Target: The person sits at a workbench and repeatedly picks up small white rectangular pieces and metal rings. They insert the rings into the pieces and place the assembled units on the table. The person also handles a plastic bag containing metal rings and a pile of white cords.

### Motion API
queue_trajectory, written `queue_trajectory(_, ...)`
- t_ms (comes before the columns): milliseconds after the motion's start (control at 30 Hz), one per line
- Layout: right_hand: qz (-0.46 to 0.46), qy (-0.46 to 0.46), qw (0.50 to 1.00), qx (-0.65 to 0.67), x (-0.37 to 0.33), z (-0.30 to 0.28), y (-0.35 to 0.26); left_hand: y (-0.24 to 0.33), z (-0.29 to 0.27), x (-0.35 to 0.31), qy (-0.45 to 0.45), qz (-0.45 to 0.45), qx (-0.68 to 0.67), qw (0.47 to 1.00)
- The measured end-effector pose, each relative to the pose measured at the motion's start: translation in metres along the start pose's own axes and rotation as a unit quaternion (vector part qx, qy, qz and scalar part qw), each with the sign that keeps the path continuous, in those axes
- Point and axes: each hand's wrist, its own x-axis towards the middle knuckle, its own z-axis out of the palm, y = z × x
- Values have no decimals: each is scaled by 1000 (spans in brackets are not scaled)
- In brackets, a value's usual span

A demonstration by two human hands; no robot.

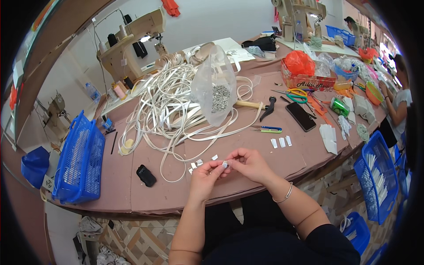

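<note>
Near the front edge of the table, my left hand [207, 177] and my right hand [252, 167] meet, fingertips pinching a small white strip piece [225, 164] between them. A few similar white pieces [199, 162] lie just beside my left fingers. Three more short white strips [282, 142] lie in a row beyond my right hand. Farther out, a clear plastic bag [213, 79] stands open with many small silver metal parts [221, 98] inside. To its left spreads a large tangle of long white straps [163, 106], one loop reaching close to my left hand.
Thread snips [267, 129], a hammer [266, 108], a dark phone [300, 117] and scissors [297, 95] lie beyond my right hand. A black object [146, 176] sits left. Blue baskets [79, 161] flank the table. Sewing machines [132, 42] stand behind; another person [401, 99] works at right.
</note>
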Motion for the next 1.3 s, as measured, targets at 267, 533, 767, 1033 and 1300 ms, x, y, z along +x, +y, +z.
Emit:
queue_trajectory(267,-61,6,996,-57,-9,6,1,-15,-7,-2,-29,-91,-238,967)
queue_trajectory(533,-118,26,982,-147,-13,16,10,-32,-5,-5,38,-34,-165,985)
queue_trajectory(767,-132,176,929,-297,-3,-44,16,-33,-38,1,213,286,467,809)
queue_trajectory(1033,-113,118,874,-458,-9,-60,49,-50,-2,6,132,315,513,788)
queue_trajectory(1300,-6,69,867,-494,2,-55,47,-73,30,52,38,257,538,802)
